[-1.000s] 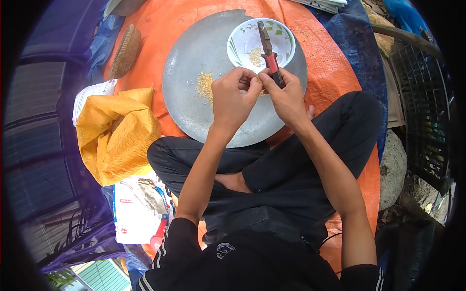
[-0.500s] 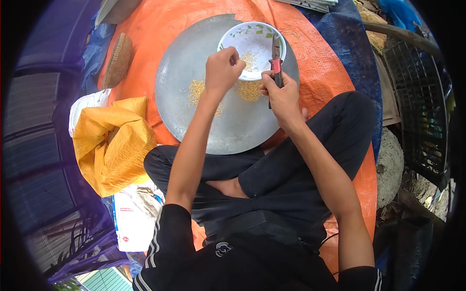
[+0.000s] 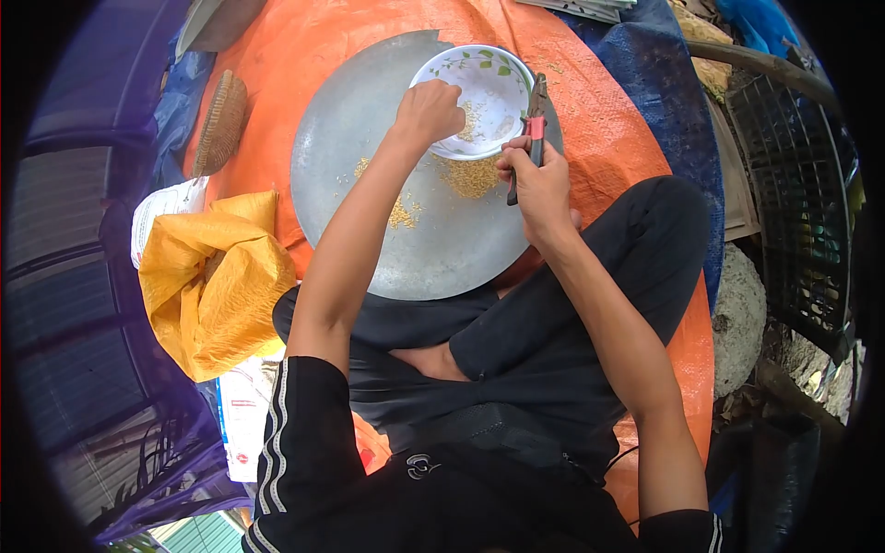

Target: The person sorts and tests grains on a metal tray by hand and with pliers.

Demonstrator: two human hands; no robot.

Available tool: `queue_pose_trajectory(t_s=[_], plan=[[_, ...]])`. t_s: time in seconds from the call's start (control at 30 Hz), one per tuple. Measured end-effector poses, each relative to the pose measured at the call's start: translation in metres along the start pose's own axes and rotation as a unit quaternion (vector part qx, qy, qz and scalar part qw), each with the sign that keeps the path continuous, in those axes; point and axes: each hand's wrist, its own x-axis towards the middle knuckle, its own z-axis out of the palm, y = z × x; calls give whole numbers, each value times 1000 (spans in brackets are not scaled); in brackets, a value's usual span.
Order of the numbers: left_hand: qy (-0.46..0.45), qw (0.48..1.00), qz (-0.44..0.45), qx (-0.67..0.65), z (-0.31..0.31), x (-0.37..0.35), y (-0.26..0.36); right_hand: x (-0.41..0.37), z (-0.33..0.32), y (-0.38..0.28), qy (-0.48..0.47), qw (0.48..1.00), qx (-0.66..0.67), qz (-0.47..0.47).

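Note:
My left hand (image 3: 430, 112) is at the left rim of a white bowl (image 3: 505, 69) with a green leaf pattern. Its fingers are curled together, and whatever they hold is hidden. In my right hand (image 3: 542, 184) is a pair of pliers (image 3: 537, 127) with red and black handles, jaws pointing up beside the bowl's right rim. Some pale grains lie inside the bowl. Under it is a round grey metal tray (image 3: 350, 120), carrying a heap of golden grains (image 3: 472, 178) just below the bowl and a smaller scatter of grains (image 3: 402, 216) partly behind my left forearm.
The tray rests on an orange tarp (image 3: 608, 120) in front of my crossed legs. A yellow sack (image 3: 221, 295) lies to the left, with a woven basket (image 3: 221, 124) above it. On the right are a black plastic crate (image 3: 793, 203) and a stone (image 3: 739, 318).
My left hand has shifted slightly right and down over the bowl's edge. The pliers have tilted and moved a little to the right, staying in my right hand.

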Motion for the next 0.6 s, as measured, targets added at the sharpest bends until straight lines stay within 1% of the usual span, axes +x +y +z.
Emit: queue_pose_trajectory(t_s=[0.07,0.2,0.3,0.37,0.4,0.47,0.5,0.6], plan=[[-5,1000,-29,-9,-5,0,3,0,-1,0,-10,1000,-4,7],[-7,999,-36,-19,-16,-3,5,1,-1,-1,-11,1000,-1,0],[-12,997,-53,-51,-29,-12,8,0,-1,0,-16,1000,-3,11],[1,989,-104,-106,-41,-27,17,0,-1,1,-14,1000,0,4],[0,989,-109,-105,-47,-39,23,0,-1,0,-17,1000,0,7],[-3,972,-134,-193,-54,-65,38,2,-2,-1,-17,999,26,30],[13,967,-137,-215,-53,-80,47,2,-3,0,-28,997,55,35],[1,958,-152,-244,-32,-108,61,0,-1,5,-17,995,86,49]])
